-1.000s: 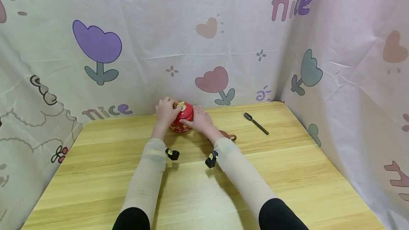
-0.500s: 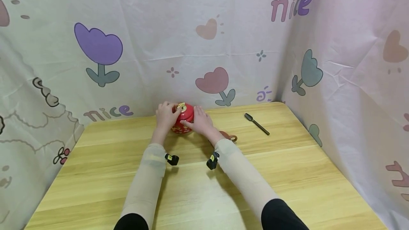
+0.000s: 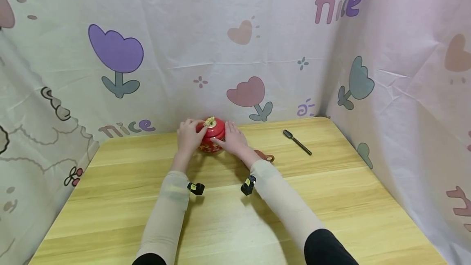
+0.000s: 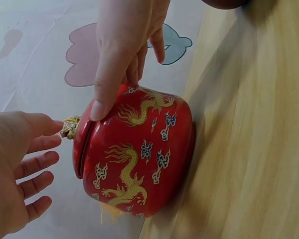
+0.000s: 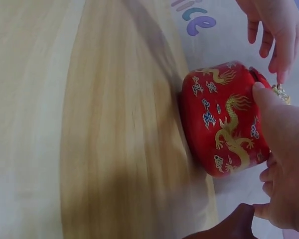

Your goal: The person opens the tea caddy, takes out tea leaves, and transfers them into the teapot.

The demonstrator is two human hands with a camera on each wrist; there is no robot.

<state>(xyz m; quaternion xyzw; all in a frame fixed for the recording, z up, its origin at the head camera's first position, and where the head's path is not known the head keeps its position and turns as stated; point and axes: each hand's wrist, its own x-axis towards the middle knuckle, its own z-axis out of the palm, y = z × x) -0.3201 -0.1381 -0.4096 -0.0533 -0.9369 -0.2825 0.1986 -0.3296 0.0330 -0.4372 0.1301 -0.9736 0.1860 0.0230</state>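
A red lidded jar (image 3: 211,144) with gold dragons stands upright at the table's back edge. Its lid (image 4: 82,144) sits on the mouth, with a dark seam beneath, and carries a gold knob (image 3: 210,122). My right hand (image 3: 235,139) holds the jar's right side; the thumb (image 5: 264,94) presses near the lid's rim while the other fingers reach behind. My left hand (image 3: 189,137) is on the left, fingers relaxed and spread in the left wrist view, one fingertip at or very near the knob. Whether it touches cannot be told.
Partly hidden by my right wrist is a brown object (image 3: 270,158) with a ring handle. Farther right lies a dark spoon-like utensil (image 3: 297,142) on the wooden table (image 3: 220,216). A printed cloth (image 3: 176,52) hangs close behind the jar.
My left hand has drawn slightly left and down from the lid's top, leaving the gold knob more visible. My right hand stays on the jar. The head view has shifted a little.
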